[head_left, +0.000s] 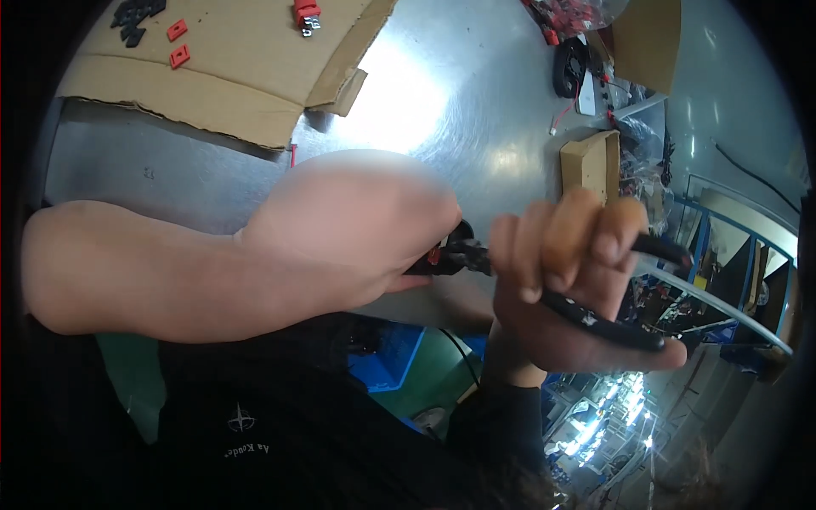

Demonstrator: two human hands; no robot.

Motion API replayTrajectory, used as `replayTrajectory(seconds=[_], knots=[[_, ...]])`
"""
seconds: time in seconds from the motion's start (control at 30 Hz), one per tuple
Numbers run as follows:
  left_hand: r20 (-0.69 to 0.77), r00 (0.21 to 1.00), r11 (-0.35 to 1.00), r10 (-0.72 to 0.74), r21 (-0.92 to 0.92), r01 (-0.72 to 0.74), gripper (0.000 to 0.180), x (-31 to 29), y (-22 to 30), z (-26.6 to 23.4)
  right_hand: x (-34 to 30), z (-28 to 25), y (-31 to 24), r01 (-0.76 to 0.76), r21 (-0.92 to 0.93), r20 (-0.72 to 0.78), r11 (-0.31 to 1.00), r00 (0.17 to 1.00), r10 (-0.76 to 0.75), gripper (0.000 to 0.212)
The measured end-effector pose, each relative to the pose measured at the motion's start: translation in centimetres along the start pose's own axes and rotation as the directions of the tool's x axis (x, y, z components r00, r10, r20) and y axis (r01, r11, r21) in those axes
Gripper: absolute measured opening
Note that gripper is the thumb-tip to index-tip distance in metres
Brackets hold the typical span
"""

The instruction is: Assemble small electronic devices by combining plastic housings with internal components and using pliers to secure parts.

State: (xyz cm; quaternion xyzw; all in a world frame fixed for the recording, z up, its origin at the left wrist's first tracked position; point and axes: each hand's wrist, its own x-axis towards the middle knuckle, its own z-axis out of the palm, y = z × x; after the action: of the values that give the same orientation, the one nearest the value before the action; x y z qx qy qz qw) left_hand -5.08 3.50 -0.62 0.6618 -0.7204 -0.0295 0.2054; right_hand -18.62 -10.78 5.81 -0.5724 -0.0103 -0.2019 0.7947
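At three o'clock the right hand (pixel 568 255) grips pliers (pixel 612 329), their nose at a black part (pixel 444 265) near centre, where I cannot tell how the left hand (pixel 357 217) closes; this step looks unfinished, with loose red pieces (pixel 179 56) at ten o'clock apparently waiting.

Near the front edge of the surface (pixel 497 93), your blurred left hand (pixel 357 225) hides part of the black piece (pixel 443 265); the view's top edge cuts off the cardboard (pixel 229 55).

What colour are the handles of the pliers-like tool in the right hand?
Black; the handles in the right hand show best in the head view.
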Motion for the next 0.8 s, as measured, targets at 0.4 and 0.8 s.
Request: replayTrajectory(seconds=[0.4,0.8], knots=[[0.125,0.989,0.997,-0.081,0.021,0.079,0.062,0.2,0.5,-0.1,-1.3,1.4,2.6,0.214,-0.09,-0.024,0.973,0.976,-0.217,0.102],[0.102,0.992,0.995,-0.076,-0.063,0.083,0.057,0.3,0.4,-0.4,-2.1,1.2,1.9,0.218,-0.209,0.066,0.953,0.976,-0.208,0.082]])
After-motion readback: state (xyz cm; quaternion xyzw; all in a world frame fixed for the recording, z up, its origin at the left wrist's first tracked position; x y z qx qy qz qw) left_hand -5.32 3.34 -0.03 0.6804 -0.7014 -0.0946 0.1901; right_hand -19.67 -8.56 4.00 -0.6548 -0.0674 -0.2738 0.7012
